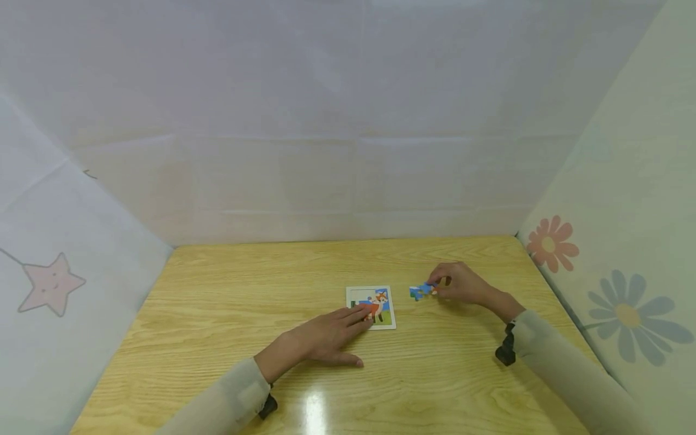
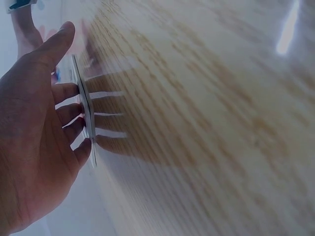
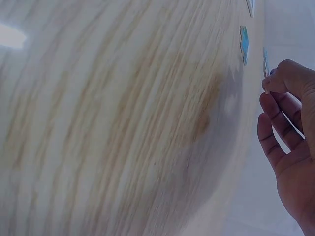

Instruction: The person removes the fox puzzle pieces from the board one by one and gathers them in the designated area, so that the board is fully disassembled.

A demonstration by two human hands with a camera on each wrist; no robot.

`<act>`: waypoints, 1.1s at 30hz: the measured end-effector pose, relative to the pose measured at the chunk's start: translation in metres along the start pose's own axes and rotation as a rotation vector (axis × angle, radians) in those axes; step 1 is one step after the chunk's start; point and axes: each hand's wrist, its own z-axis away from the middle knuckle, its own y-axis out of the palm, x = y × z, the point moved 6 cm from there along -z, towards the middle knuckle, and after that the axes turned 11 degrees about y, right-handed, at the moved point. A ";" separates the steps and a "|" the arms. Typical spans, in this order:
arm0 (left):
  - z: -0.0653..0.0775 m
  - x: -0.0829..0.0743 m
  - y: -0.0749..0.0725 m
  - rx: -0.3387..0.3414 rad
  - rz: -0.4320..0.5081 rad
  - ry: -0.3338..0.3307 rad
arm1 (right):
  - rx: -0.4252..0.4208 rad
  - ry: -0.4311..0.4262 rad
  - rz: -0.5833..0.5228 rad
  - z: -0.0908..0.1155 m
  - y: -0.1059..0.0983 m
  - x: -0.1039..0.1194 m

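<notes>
A square jigsaw puzzle [image 1: 393, 314] with a white frame and a fox picture lies on the table. My left hand [image 1: 331, 335] rests on it with fairly straight fingers, covering its lower left part; the left wrist view shows the fingertips along the puzzle's edge [image 2: 87, 110]. To the right, my right hand [image 1: 459, 285] pinches a blue puzzle piece [image 1: 426, 289] between thumb and finger. In the right wrist view, the held piece [image 3: 266, 61] stands raised above the tabletop. Another blue and green piece [image 1: 414, 294] lies just left of it on the table.
The wooden table [image 1: 244, 272] reaches back to a pale fabric wall [image 1: 326, 169]. Side walls stand close by, a star print [image 1: 51, 283] on the left and flower prints [image 1: 628, 314] on the right. A glare spot shows near the front.
</notes>
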 end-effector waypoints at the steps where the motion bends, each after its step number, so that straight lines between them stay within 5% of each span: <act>1: 0.000 0.000 0.000 -0.003 -0.001 0.002 | 0.002 0.007 0.001 0.001 0.000 -0.002; 33: 0.000 0.000 -0.001 -0.020 -0.019 0.005 | -0.003 -0.036 -0.003 0.013 0.004 -0.025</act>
